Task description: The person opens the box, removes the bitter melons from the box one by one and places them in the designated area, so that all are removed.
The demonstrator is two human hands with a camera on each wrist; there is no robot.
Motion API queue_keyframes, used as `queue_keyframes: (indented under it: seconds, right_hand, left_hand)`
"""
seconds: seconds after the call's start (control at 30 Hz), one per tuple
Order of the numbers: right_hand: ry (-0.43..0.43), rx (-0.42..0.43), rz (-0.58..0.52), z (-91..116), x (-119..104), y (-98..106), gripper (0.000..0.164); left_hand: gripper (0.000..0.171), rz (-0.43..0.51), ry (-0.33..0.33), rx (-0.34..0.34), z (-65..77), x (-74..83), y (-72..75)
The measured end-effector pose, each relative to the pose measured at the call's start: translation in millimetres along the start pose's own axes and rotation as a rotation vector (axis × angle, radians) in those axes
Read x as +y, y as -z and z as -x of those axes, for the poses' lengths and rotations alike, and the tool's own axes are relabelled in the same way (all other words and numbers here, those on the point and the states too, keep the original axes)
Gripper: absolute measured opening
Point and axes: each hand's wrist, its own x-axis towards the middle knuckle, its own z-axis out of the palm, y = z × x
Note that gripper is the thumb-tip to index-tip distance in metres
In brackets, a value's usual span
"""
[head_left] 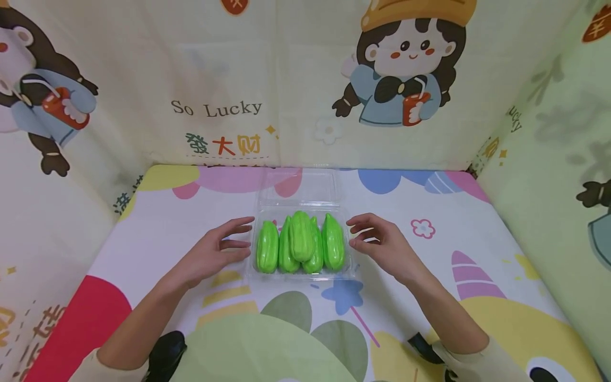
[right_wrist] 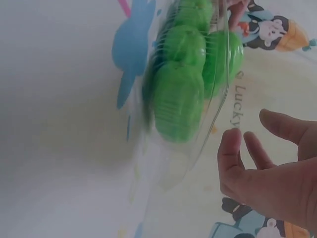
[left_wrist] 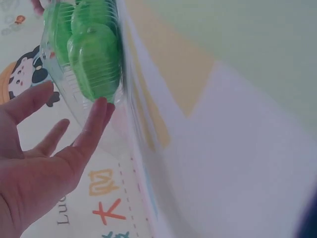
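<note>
Five green gourds point(head_left: 302, 239) inside a clear box point(head_left: 305, 277), near the middle of the table point(head_left: 391, 201): four in a row, one stacked over the middle two. Outer gourds close to the side walls of the box. Lid point(head_left: 298, 187) folded back behind, its far edge near the table's back edge, just before the backdrop point(head_left: 296, 79).

Left grip point(head_left: 217, 249) released, fingers spread toward the box's left wall. Touching the plastic or just beside it: cannot tell. Right grip point(head_left: 382, 244) also released, fingers loosely bent, just beside the right wall, with a gap to the plastic visible from the right wrist.

Broad room at both sides: leftward, to the edge along the left panel point(head_left: 52, 212); rightward, past a flower print point(head_left: 423, 228), to the edge along the right panel point(head_left: 549, 159). Far less room behind, with the lid so near the back edge. Before the box's right front corner, a blue star print point(head_left: 342, 294); then a wide stretch of table between the forearms point(head_left: 148, 313), down to the beige cuffs point(head_left: 110, 369).
</note>
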Motion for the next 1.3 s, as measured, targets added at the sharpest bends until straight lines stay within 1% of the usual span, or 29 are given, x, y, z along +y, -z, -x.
queue_keyframes:
  seconds: [0.2,0.37,0.5,0.67,0.77,0.9,1.07,1.17,1.3]
  right_hand:
    - [-0.004,-0.100,-0.012,-8.4,-10.8,-13.5,0.041]
    - [0.006,-0.180,0.011,-15.3,-19.4,-21.9,0.044]
    - [0.003,-0.225,0.039,-22.5,-25.6,-29.6,0.050]
    - [-0.015,-0.278,0.068,-29.9,-29.7,-40.5,0.055]
    - [-0.014,-0.291,0.085,-33.1,-32.5,-45.8,0.058]
    - [-0.017,-0.287,0.119,-36.3,-35.0,-50.2,0.061]
    - [-0.023,-0.308,0.138,-40.0,-34.9,-53.9,0.061]
    - [-0.023,-0.319,0.170,-41.8,-35.8,-55.8,0.061]
    - [-0.027,-0.303,0.189,-43.4,-39.6,-58.7,0.062]
  left_hand:
    - [0.075,0.014,-0.031,-0.044,-5.4,-4.0,2.2]
    - [0.079,0.013,-0.020,-0.069,-9.9,-3.6,2.3]
    - [0.081,0.013,0.002,-0.090,-12.9,-3.4,1.5]
    - [0.083,0.048,0.028,-0.115,-14.9,-3.0,1.3]
    - [0.084,0.060,0.037,-0.121,-16.5,-2.8,1.8]
    - [0.086,0.072,0.042,-0.126,-18.2,-3.7,2.9]
    - [0.087,0.081,0.047,-0.133,-17.7,-4.5,3.1]
    - [0.087,0.087,0.056,-0.135,-17.2,-4.5,3.1]
    - [0.086,0.089,0.055,-0.135,-17.1,-2.3,3.6]
